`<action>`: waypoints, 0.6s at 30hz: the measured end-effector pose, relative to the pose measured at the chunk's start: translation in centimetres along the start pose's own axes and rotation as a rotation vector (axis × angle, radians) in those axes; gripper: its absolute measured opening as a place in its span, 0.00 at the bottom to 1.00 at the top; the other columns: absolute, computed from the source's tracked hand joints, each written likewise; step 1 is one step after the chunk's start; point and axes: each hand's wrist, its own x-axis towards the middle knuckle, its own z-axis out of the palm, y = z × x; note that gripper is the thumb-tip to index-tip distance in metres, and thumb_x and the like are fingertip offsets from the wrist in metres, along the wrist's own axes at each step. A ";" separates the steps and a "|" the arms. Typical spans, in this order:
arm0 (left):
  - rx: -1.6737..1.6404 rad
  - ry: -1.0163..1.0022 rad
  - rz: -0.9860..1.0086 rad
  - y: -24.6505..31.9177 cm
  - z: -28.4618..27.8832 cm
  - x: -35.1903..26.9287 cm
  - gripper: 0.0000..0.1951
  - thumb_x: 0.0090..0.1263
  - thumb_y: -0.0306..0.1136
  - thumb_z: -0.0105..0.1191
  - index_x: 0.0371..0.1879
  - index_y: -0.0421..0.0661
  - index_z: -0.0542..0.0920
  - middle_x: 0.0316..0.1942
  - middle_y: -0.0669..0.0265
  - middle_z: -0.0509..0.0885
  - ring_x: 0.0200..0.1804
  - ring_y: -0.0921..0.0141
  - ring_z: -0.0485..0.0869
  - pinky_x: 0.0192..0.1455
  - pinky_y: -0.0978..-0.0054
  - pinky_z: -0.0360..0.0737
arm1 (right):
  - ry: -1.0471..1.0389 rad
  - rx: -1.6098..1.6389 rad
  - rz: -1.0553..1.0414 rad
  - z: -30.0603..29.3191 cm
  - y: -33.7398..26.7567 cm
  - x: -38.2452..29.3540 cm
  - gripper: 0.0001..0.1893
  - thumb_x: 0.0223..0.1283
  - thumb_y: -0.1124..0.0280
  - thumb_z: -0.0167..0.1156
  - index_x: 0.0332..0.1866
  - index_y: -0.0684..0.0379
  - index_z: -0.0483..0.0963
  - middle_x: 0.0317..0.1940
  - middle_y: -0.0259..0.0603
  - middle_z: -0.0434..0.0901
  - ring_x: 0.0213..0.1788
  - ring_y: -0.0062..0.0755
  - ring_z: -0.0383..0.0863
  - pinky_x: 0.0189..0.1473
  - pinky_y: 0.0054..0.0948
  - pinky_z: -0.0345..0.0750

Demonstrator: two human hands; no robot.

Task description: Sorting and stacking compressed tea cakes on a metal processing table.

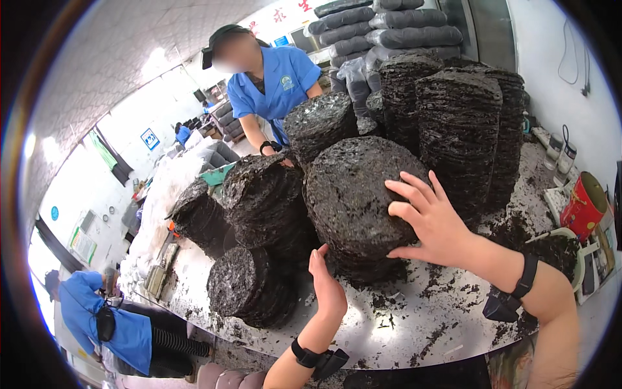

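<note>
A tall stack of round, dark dried seaweed cakes (362, 194) stands directly before me on the white table, its round top face tilted towards me. My right hand (435, 226) rests spread on the right part of this stack, fingertips on the top face and thumb low at its near edge. My left hand (329, 289) is upright at the stack's lower left, palm towards it. Its fingertips meet or nearly meet the edge; contact is hard to tell. Neither hand closes around anything. Left of it, a shorter seaweed stack (238, 282) leans beside another stack (262, 199).
Across the table (388, 335), a co-worker (272, 82) reaches among the stacks. Taller seaweed stacks (457, 136) rise at right. Loose flakes, a basin of scraps (559, 253), a red can (583, 204) and glass jars (563, 158) occupy the right side. Another person (107, 316) stands lower left.
</note>
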 end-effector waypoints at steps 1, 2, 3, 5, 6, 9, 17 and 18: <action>-0.107 -0.093 -0.140 1.1 0.7 -0.2 0.29 0.77 0.56 0.36 0.64 0.44 0.63 0.72 0.60 0.51 0.74 0.66 0.48 0.75 0.64 0.44 | 0.026 0.010 0.006 -0.1 -0.2 -0.9 0.33 0.46 0.50 0.70 0.56 0.50 0.64 0.68 0.44 0.58 0.73 0.54 0.51 0.70 0.66 0.46; -0.119 -0.075 -0.173 2.3 1.7 -0.8 0.28 0.79 0.53 0.35 0.64 0.42 0.63 0.73 0.58 0.47 0.74 0.66 0.47 0.75 0.64 0.44 | 0.051 0.020 0.013 -0.2 -0.2 -1.6 0.33 0.45 0.52 0.72 0.55 0.51 0.64 0.69 0.45 0.57 0.74 0.55 0.51 0.71 0.66 0.45; -0.114 -0.075 -0.170 2.3 1.8 -0.6 0.28 0.79 0.53 0.35 0.64 0.42 0.63 0.73 0.58 0.47 0.74 0.66 0.47 0.75 0.64 0.44 | 0.056 0.024 0.014 -0.1 -0.1 -2.2 0.33 0.45 0.52 0.72 0.55 0.51 0.64 0.69 0.45 0.57 0.74 0.55 0.51 0.71 0.66 0.45; 0.121 -0.059 0.266 1.9 2.8 -1.0 0.25 0.80 0.49 0.34 0.63 0.40 0.62 0.74 0.56 0.45 0.74 0.66 0.47 0.74 0.65 0.46 | 0.190 0.176 0.029 0.2 0.6 -4.3 0.34 0.42 0.59 0.75 0.54 0.51 0.64 0.70 0.46 0.56 0.74 0.56 0.51 0.71 0.65 0.43; 0.048 -0.065 0.268 2.1 4.3 -1.6 0.21 0.80 0.47 0.35 0.59 0.43 0.63 0.74 0.62 0.49 0.74 0.71 0.50 0.73 0.72 0.47 | 0.263 0.227 0.023 0.3 1.1 -5.8 0.35 0.38 0.63 0.76 0.54 0.51 0.64 0.70 0.48 0.57 0.74 0.57 0.51 0.72 0.63 0.42; -0.030 -0.217 0.482 2.8 7.5 -3.5 0.15 0.79 0.38 0.40 0.56 0.45 0.58 0.74 0.53 0.47 0.71 0.70 0.54 0.71 0.75 0.48 | 0.444 0.219 0.025 1.2 1.9 -9.9 0.32 0.45 0.62 0.74 0.53 0.50 0.63 0.69 0.54 0.57 0.73 0.65 0.53 0.71 0.65 0.41; 0.044 -0.338 0.582 0.5 7.8 -8.6 0.19 0.75 0.29 0.44 0.58 0.40 0.56 0.64 0.51 0.59 0.67 0.63 0.61 0.71 0.65 0.53 | 0.445 0.295 0.140 6.7 -1.3 -20.5 0.40 0.47 0.71 0.72 0.63 0.48 0.55 0.71 0.57 0.51 0.72 0.66 0.55 0.70 0.58 0.56; 0.029 -0.353 0.524 0.4 7.7 -9.5 0.20 0.74 0.29 0.45 0.59 0.39 0.56 0.61 0.53 0.61 0.65 0.64 0.63 0.69 0.66 0.56 | 0.383 0.292 0.225 6.7 -1.7 -21.8 0.39 0.47 0.73 0.71 0.63 0.48 0.57 0.71 0.57 0.52 0.72 0.66 0.56 0.69 0.56 0.58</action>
